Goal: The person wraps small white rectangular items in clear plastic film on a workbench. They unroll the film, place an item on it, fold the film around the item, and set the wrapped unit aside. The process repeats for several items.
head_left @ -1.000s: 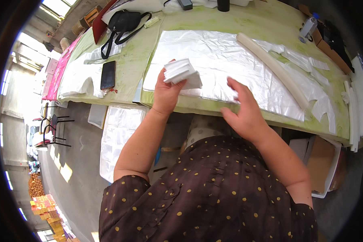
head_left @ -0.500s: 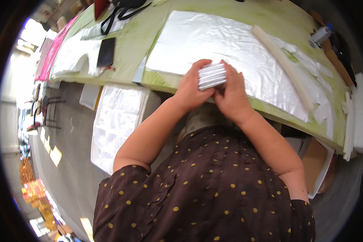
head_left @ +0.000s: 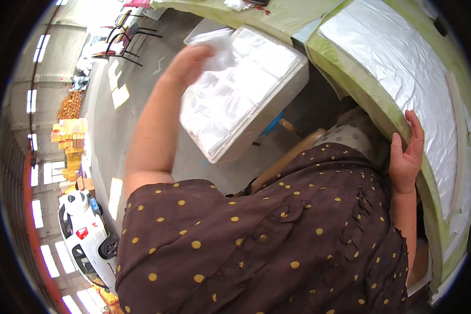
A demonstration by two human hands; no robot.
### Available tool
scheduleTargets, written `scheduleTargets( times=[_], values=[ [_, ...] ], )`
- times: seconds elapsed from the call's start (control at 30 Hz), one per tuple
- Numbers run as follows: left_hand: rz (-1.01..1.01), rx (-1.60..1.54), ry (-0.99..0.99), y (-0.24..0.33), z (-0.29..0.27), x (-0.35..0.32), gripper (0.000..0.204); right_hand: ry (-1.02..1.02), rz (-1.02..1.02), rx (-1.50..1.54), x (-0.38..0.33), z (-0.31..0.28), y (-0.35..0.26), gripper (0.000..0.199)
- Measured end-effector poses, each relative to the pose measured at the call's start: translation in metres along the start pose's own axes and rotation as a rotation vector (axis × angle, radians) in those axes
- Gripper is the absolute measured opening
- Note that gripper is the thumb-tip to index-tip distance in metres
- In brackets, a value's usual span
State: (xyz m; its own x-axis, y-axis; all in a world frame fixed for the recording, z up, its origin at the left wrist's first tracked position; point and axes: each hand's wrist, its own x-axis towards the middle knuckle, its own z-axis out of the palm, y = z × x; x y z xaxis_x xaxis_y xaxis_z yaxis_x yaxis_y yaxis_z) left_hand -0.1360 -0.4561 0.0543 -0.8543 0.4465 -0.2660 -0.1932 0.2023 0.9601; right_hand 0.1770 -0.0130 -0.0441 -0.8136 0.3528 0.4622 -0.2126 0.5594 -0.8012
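Left hand [head_left: 191,60]: I am reaching out to the side, fingers clenched on a small white packet [head_left: 218,55], holding it over the box.
Packet: it is sitting in my grip at the box's far edge, not yet let go.
Box [head_left: 246,94]: it is standing beside the counter [head_left: 382,112], already filling with clear wrapped packets.
Right hand [head_left: 407,154]: I am resting it on the counter edge, fingers released, holding nothing.
Progress: I judge the drop is still pending.
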Motion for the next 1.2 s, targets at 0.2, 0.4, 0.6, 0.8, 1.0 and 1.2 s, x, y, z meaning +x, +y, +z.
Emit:
scheduleTargets(
  times=[0.2, 0.4, 0.6, 0.8, 1.0, 1.2],
  values=[
    [-0.513, 0.437, 0.286, -0.014, -0.125, -0.066, 0.045, -0.010, 0.010, -0.008, 0.002, -0.001, 0.004, 0.048],
    [-0.780, 0.728, 0.204, -0.044, -0.096, -0.069, 0.050, -0.028, 0.020, -0.021, 0.003, -0.002, 0.005, 0.044],
    [-0.726, 0.789, 0.256, -0.056, -0.085, -0.066, 0.050, -0.032, 0.010, -0.020, 0.001, -0.006, 0.008, 0.043],
    [-0.582, 0.653, 0.541, -0.079, -0.099, -0.075, 0.049, -0.034, -0.058, -0.159, 0.002, -0.006, 0.004, 0.041],
    [-0.449, 0.665, 0.383, -0.107, -0.104, -0.076, 0.046, -0.047, -0.110, -0.190, 0.004, -0.005, 0.001, 0.039],
    [-0.323, 0.686, 0.586, -0.103, -0.090, -0.071, 0.049, -0.043, -0.113, -0.183, 0.005, -0.006, 0.000, 0.037]
  ],
)
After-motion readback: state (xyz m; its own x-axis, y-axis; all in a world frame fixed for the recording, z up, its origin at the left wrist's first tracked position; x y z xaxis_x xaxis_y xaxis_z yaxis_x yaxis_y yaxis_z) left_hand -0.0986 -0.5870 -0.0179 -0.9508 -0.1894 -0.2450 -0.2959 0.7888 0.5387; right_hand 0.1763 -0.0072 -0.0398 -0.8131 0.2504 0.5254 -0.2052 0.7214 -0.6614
